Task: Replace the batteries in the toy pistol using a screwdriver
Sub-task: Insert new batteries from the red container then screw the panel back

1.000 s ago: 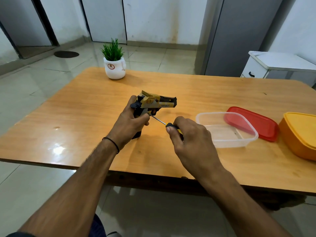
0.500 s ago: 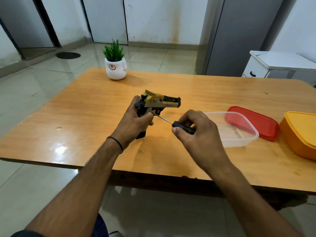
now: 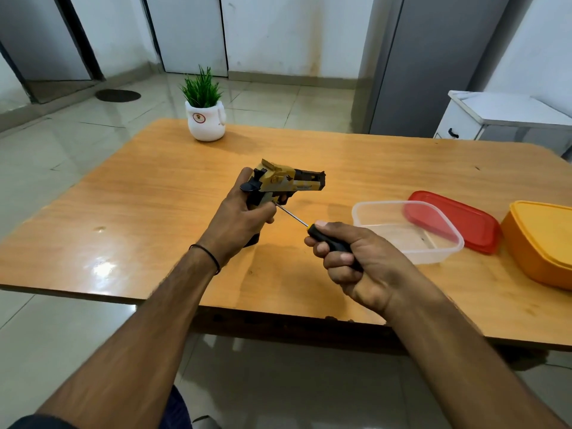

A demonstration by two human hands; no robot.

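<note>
1. Left grip (image 3: pixel 238 221) is clenched round the handle of the yellow-and-black plastic toy pistol (image 3: pixel 284 182). I hold it upright over the orange-brown wooden surface (image 3: pixel 154 196), barrel pointing right. Whether the butt touches the wood, I cannot tell.
2. Right grip (image 3: pixel 365 261) is clenched round the black handle of the thin, steel-shafted screwdriver (image 3: pixel 323 237), with the thumb lying along the top near the yellow collar.
3. From my view, the screwdriver slants up and left, and its tip meets the pistol's handle just below the trigger, beside my left thumb. The exact spot is hidden by my fingers.
4. A thin black band (image 3: pixel 207 255) circles the left wrist.
5. Just right of the right grip, a clear rectangular plastic container (image 3: pixel 359 212) stands open on the surface. A red plastic lid (image 3: pixel 473 227) lies behind it, partly seen through its wall.
6. An orange lidded plastic box (image 3: pixel 544 243) sits near the lid, at the right edge of my view.
7. A white ceramic pot holding a green plant (image 3: pixel 205 119) stands at the surface's far edge, well apart from the pistol.
8. Beyond the surface on the right stands a white cabinet (image 3: pixel 495 116).
</note>
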